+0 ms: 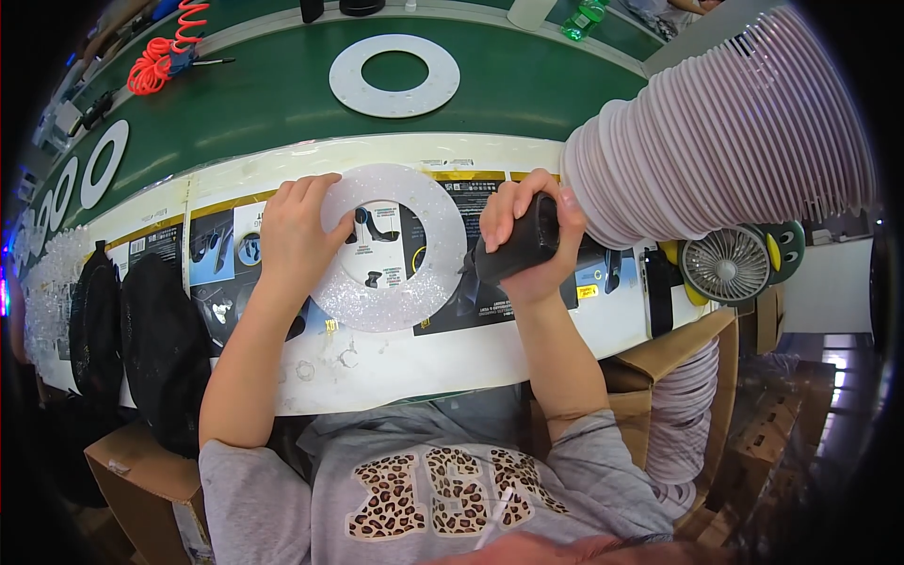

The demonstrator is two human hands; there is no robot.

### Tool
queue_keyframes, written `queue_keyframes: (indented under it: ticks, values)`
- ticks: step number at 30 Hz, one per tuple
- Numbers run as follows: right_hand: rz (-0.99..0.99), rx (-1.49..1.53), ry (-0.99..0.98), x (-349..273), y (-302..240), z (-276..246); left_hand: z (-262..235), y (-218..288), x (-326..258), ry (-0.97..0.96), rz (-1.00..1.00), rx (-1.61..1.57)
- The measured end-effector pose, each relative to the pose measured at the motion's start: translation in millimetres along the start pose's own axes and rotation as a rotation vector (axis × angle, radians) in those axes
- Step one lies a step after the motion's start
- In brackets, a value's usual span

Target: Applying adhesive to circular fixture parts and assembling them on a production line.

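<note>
A flat, glittery white ring (438, 235) lies in front of me over a dark printed sheet (468, 301) on the white table. My left hand (297, 226) grips the ring's left side, fingertips at its upper left and thumb by the centre hole. In my right hand (568, 240) is a dark, rounded handheld tool (518, 247). My fingers wrap round it just right of the ring, its narrow end close to the ring's right rim. Its exact kind and underside are hidden.
A tall leaning stack of white rings (697, 132) stands at right, beside a small fan (725, 266). Another ring (395, 105) lies on the green conveyor belt (508, 94). A red coiled hose (151, 68) is far left. Black cloth covers (165, 330) and a cardboard box (720, 358) flank me.
</note>
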State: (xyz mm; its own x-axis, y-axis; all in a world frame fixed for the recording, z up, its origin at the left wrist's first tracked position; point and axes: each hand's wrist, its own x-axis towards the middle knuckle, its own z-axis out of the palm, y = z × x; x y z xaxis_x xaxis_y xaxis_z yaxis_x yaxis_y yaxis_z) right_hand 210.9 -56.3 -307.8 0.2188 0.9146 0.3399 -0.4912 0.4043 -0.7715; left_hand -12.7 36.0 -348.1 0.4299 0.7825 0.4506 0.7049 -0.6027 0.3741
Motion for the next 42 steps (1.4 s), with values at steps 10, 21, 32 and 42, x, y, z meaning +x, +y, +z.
queue_keyframes:
  ticks: [10, 21, 32, 42]
  values:
    - [0.003, -0.084, 0.019, 0.9, 2.8, 0.9, 0.7, -0.6, -0.3, 0.004, 0.002, -0.002]
    - [-0.019, 0.057, -0.041, -3.8, 2.2, 5.1, -2.0, 10.7, -2.9, -0.009, 0.038, -0.025]
    - [-0.005, 0.055, -0.055, -4.4, 3.2, 7.0, 0.3, 10.8, -5.4, -0.02, 0.048, -0.022]
    - [0.001, 0.045, -0.052, -5.5, 4.8, 6.0, -0.6, 11.9, -5.4, -0.021, 0.051, -0.018]
